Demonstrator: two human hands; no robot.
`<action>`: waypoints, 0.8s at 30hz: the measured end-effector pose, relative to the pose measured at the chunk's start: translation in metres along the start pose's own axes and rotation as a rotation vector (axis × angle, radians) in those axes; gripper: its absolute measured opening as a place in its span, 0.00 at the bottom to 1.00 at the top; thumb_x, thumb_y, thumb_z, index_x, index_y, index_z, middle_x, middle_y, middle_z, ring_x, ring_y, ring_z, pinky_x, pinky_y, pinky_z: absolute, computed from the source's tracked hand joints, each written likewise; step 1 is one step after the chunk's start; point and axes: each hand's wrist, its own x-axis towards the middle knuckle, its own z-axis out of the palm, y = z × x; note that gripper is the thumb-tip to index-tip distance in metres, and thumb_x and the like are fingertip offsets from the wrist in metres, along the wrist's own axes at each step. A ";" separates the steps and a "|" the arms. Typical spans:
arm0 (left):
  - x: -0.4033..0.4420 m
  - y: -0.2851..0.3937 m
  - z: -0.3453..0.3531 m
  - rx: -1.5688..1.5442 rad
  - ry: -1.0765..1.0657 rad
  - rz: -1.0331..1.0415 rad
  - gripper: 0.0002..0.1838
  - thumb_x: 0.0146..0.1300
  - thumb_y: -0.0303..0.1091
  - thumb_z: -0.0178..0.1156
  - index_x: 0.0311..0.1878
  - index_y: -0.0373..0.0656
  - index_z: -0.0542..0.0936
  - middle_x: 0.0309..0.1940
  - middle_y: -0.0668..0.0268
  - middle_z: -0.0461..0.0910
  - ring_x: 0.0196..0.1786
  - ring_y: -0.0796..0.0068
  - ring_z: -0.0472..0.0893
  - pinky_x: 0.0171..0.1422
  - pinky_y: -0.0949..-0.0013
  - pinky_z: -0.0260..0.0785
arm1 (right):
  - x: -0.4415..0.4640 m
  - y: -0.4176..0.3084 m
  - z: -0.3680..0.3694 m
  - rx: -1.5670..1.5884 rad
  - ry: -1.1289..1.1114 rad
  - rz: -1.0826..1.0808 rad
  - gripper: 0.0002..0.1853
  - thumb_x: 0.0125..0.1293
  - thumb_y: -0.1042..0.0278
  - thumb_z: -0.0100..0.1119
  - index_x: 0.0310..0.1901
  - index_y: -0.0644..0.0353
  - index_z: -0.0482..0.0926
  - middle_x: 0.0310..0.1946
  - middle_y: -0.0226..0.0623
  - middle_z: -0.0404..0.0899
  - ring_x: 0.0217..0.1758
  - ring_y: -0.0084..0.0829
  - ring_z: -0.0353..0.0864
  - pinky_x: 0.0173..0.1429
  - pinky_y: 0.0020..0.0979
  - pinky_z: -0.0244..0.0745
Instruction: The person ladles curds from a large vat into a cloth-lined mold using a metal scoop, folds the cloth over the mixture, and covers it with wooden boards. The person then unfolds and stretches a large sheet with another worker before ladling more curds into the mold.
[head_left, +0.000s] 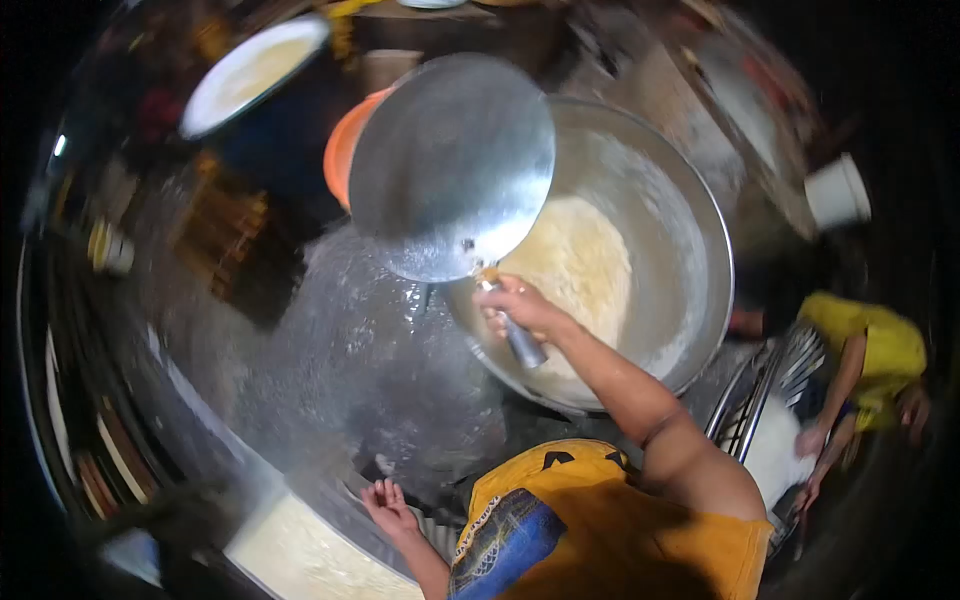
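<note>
My right hand (515,308) is wrapped round the grey handle of a large round metal disc (450,170), which is raised over the left rim of a big metal pan (690,180). Inside the pan lies a pale yellow mass (580,265), partly hidden behind the disc and my arm. Low in the view, my left hand (390,508) has its fingers apart and holds nothing. It is beside the upper edge of a tray with pale contents (310,550).
An orange container (343,145) shows behind the disc. At upper left is a white basin (255,75). A white bucket (838,192) stands at right. Below it, another person in a yellow shirt (880,350) reaches toward a white mass (775,450). The floor (370,350) looks wet.
</note>
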 end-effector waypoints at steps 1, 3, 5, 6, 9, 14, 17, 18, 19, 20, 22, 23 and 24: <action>0.000 -0.002 0.034 0.156 -0.074 0.013 0.32 0.64 0.52 0.56 0.61 0.36 0.66 0.57 0.56 0.71 0.54 0.63 0.74 0.56 0.61 0.69 | 0.006 0.009 -0.023 0.116 0.140 0.061 0.15 0.63 0.71 0.58 0.47 0.63 0.66 0.24 0.31 0.70 0.17 0.21 0.69 0.19 0.22 0.69; -0.018 -0.001 0.122 0.471 -0.211 0.045 0.29 0.65 0.48 0.57 0.62 0.39 0.66 0.57 0.57 0.71 0.49 0.64 0.77 0.56 0.61 0.68 | 0.043 0.053 -0.072 0.490 0.280 0.187 0.07 0.63 0.71 0.58 0.31 0.59 0.69 0.18 0.31 0.68 0.18 0.23 0.69 0.19 0.24 0.68; -0.034 -0.030 0.234 0.742 -0.399 0.145 0.29 0.65 0.47 0.57 0.62 0.38 0.65 0.56 0.56 0.71 0.51 0.63 0.76 0.57 0.60 0.68 | 0.099 0.080 -0.145 0.871 0.516 0.196 0.08 0.64 0.73 0.51 0.26 0.58 0.69 0.17 0.35 0.69 0.20 0.28 0.72 0.23 0.32 0.69; -0.036 -0.040 0.272 0.858 -0.483 0.231 0.28 0.65 0.47 0.57 0.61 0.38 0.66 0.56 0.57 0.71 0.51 0.64 0.75 0.55 0.61 0.68 | 0.123 0.102 -0.167 1.039 0.588 0.280 0.05 0.64 0.73 0.51 0.30 0.59 0.69 0.20 0.35 0.70 0.21 0.29 0.72 0.25 0.33 0.72; -0.040 -0.089 0.371 1.110 -0.603 0.396 0.28 0.65 0.47 0.57 0.61 0.37 0.66 0.56 0.57 0.70 0.52 0.65 0.74 0.53 0.62 0.69 | 0.179 0.183 -0.246 1.447 0.795 0.291 0.02 0.64 0.73 0.51 0.38 0.58 0.70 0.29 0.35 0.73 0.24 0.30 0.73 0.28 0.32 0.76; -0.002 -0.119 0.407 1.264 -0.412 0.557 0.31 0.66 0.46 0.58 0.63 0.34 0.63 0.58 0.51 0.70 0.49 0.63 0.74 0.54 0.59 0.68 | 0.209 0.237 -0.337 1.886 1.263 0.250 0.07 0.64 0.72 0.49 0.43 0.53 0.71 0.39 0.34 0.74 0.30 0.30 0.76 0.31 0.32 0.76; -0.011 -0.131 0.417 1.405 -0.280 0.716 0.27 0.65 0.41 0.59 0.60 0.32 0.66 0.55 0.51 0.73 0.46 0.62 0.74 0.51 0.58 0.70 | 0.227 0.261 -0.401 1.699 1.255 0.202 0.03 0.65 0.72 0.48 0.39 0.55 0.71 0.33 0.36 0.75 0.29 0.32 0.75 0.29 0.35 0.74; -0.026 -0.135 0.425 1.468 -0.186 0.772 0.26 0.65 0.39 0.59 0.59 0.31 0.67 0.55 0.51 0.73 0.45 0.62 0.75 0.50 0.57 0.71 | 0.225 0.261 -0.419 1.608 1.227 0.187 0.02 0.64 0.73 0.49 0.38 0.57 0.70 0.28 0.36 0.74 0.26 0.31 0.74 0.27 0.35 0.73; -0.029 -0.140 0.429 1.528 -0.090 0.826 0.24 0.65 0.37 0.60 0.58 0.31 0.68 0.54 0.52 0.74 0.43 0.62 0.75 0.49 0.57 0.72 | 0.219 0.256 -0.438 1.515 1.197 0.173 0.01 0.64 0.74 0.50 0.36 0.59 0.70 0.24 0.35 0.72 0.23 0.31 0.73 0.25 0.36 0.72; -0.005 -0.115 0.408 1.518 -0.215 0.798 0.26 0.65 0.37 0.60 0.60 0.32 0.67 0.54 0.51 0.74 0.44 0.61 0.75 0.50 0.56 0.72 | 0.213 0.252 -0.452 1.431 1.166 0.151 0.02 0.64 0.74 0.51 0.34 0.59 0.68 0.21 0.33 0.70 0.20 0.28 0.70 0.24 0.32 0.71; -0.005 -0.119 0.406 1.428 -0.198 0.768 0.24 0.65 0.37 0.59 0.58 0.33 0.68 0.52 0.53 0.74 0.44 0.61 0.75 0.51 0.56 0.71 | 0.201 0.242 -0.480 1.263 1.079 0.187 0.06 0.65 0.73 0.52 0.31 0.57 0.67 0.17 0.30 0.66 0.17 0.24 0.67 0.22 0.28 0.70; -0.013 -0.123 0.407 1.378 -0.190 0.755 0.23 0.65 0.38 0.59 0.58 0.34 0.68 0.52 0.53 0.74 0.44 0.61 0.75 0.51 0.56 0.71 | 0.196 0.242 -0.493 1.177 1.029 0.242 0.07 0.65 0.73 0.53 0.30 0.57 0.67 0.16 0.28 0.65 0.17 0.23 0.66 0.22 0.27 0.69; -0.031 -0.147 0.426 1.367 0.047 0.830 0.22 0.65 0.38 0.59 0.57 0.36 0.68 0.52 0.54 0.73 0.45 0.61 0.74 0.49 0.57 0.72 | 0.194 0.249 -0.504 1.132 0.997 0.192 0.06 0.64 0.74 0.54 0.31 0.59 0.68 0.16 0.30 0.66 0.16 0.24 0.67 0.21 0.28 0.68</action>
